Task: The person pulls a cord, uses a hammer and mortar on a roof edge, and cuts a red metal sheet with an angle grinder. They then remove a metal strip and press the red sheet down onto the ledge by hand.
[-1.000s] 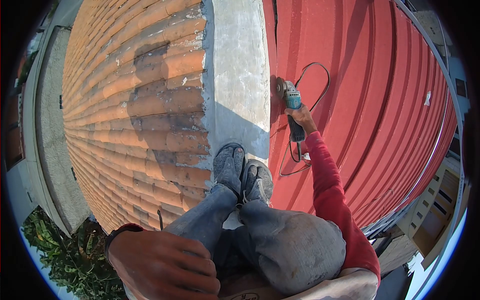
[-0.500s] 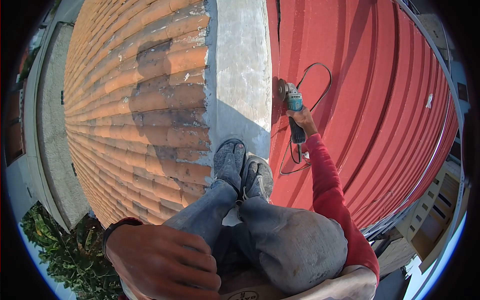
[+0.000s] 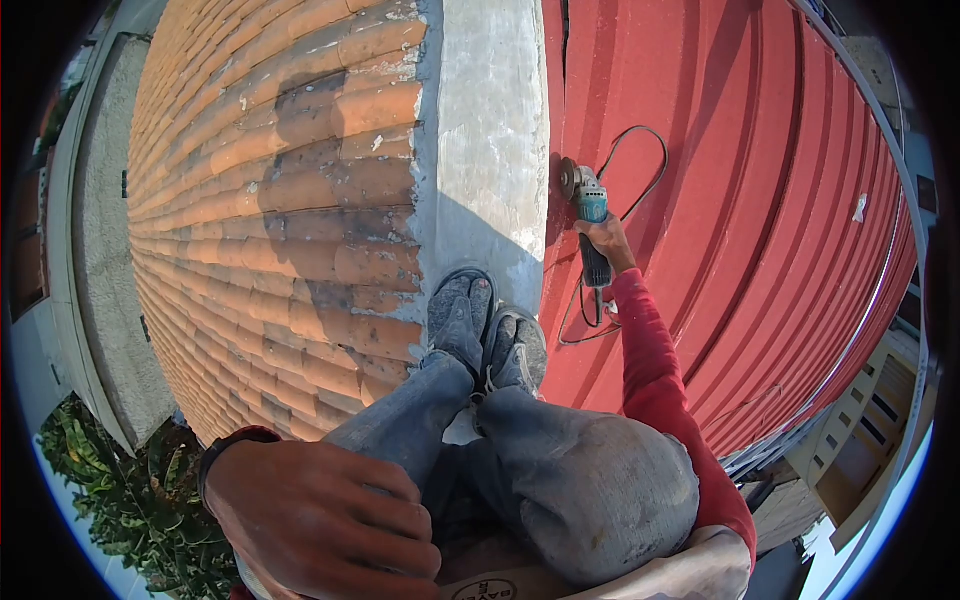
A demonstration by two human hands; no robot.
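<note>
My right hand [image 3: 606, 238], at the end of a red sleeve, is wrapped round the body of a teal and black angle grinder [image 3: 593, 205]. The grinder's round disc [image 3: 569, 178] points away from me, close to the strip where the red metal roof [image 3: 690, 230] meets a grey cement ridge [image 3: 490, 130]. From its rear end a black cord [image 3: 664, 165] loops over the red sheets. Near the camera, my left hand [image 3: 325, 515] hangs loosely over my left knee, fingers slightly bent and apart, holding nothing. A dark band circles that wrist.
Both feet, in dusty dark footwear [image 3: 462, 315], stand on the cement ridge. Left of it, curved orange clay tiles [image 3: 330, 180] slope away, with my shadow across them. Leafy plants [image 3: 140, 500] and a grey wall [image 3: 125, 250] lie beyond the left edge; a white scrap [image 3: 860, 208] sits on the red roof.
The view has shifted slightly. The grinder's disc has turned a little, while my right hand keeps its grip. My left hand has barely moved.
</note>
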